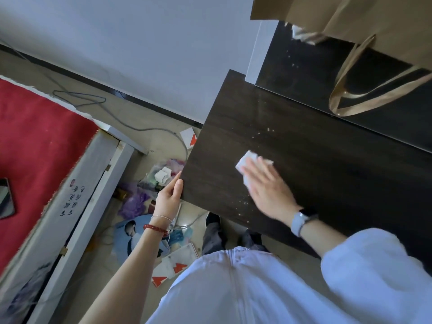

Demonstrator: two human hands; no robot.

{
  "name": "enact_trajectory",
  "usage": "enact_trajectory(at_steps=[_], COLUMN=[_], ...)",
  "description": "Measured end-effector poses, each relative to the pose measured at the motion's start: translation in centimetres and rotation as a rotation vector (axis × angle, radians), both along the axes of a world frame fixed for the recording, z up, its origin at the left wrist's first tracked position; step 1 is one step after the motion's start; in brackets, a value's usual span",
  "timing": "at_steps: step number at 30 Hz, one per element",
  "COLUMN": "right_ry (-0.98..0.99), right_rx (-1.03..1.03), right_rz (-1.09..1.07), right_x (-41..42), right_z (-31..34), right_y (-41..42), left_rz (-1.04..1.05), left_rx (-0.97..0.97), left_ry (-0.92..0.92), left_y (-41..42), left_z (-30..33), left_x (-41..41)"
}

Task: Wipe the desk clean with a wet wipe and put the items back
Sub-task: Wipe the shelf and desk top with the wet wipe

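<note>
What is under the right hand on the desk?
A white wet wipe lies under the right hand, pressed flat on the dark desk. Part of it pokes out past the fingertips; the rest is hidden.

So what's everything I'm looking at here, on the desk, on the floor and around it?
desk: one, dark brown wood, right half of view
wet wipe: one, white, on the desk under the right hand
crumbs: scattered, pale, on the desk top
paper bag: one, tan, top right, handle hanging down
blanket: one, red, left
cable: one, grey, on the floor
floor clutter: mixed bags and papers, beside the desk
left hand: grips the desk's left edge
right hand: flat, pressing the wipe
</note>
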State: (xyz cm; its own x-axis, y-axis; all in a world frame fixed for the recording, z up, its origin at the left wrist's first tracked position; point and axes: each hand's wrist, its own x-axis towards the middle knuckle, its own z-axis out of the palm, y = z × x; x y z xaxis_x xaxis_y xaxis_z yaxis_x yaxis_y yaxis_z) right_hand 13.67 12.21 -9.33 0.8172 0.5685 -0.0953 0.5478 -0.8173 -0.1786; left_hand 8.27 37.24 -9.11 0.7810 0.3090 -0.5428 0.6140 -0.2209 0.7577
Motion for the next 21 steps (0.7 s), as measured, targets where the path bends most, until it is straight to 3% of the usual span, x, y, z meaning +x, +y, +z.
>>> enact_trajectory(at_steps=[2, 4, 9, 13, 15, 18, 19, 21], right_ry=[0.042, 0.062, 0.037, -0.025, -0.032, 0.012, 0.002, -0.022], right_rx=[0.036, 0.021, 0.029, -0.048, -0.076, -0.065, -0.045, -0.001], right_rz=[-0.226, -0.298, 0.231, 0.546, 0.478, 0.056, 0.017, 0.192], right_x=[2.5, 3.0, -4.8, -5.3, -3.3, -0.7, -0.9, -3.0], right_z=[0.2, 0.5, -0.1, 0.3, 0.4, 1.1, 0.9, -0.1], right_y=[-0.4, 1.2, 1.9, -2.5, -4.3, -4.3, -3.5, -2.0], left_rz=[-0.002, -0.016, -0.263, -0.474, -0.491, -0.475, -0.473, -0.475], left_rx=[0.060, 0.154, 0.471, 0.732, 0.772, 0.788, 0.796, 0.806], left_ry=[-0.024, -0.034, -0.126, -0.108, -0.088, -0.049, -0.044, -0.028], left_y=[-0.5, -0.9, -1.5, -2.8, -3.5, -3.8, -3.7, -3.7], left_z=[-0.1, 0.1, 0.3, 0.2, 0.2, -0.1, -0.2, -0.4], left_x=[-0.2, -0.3, -0.3, -0.3, -0.1, -0.1, -0.1, -0.2])
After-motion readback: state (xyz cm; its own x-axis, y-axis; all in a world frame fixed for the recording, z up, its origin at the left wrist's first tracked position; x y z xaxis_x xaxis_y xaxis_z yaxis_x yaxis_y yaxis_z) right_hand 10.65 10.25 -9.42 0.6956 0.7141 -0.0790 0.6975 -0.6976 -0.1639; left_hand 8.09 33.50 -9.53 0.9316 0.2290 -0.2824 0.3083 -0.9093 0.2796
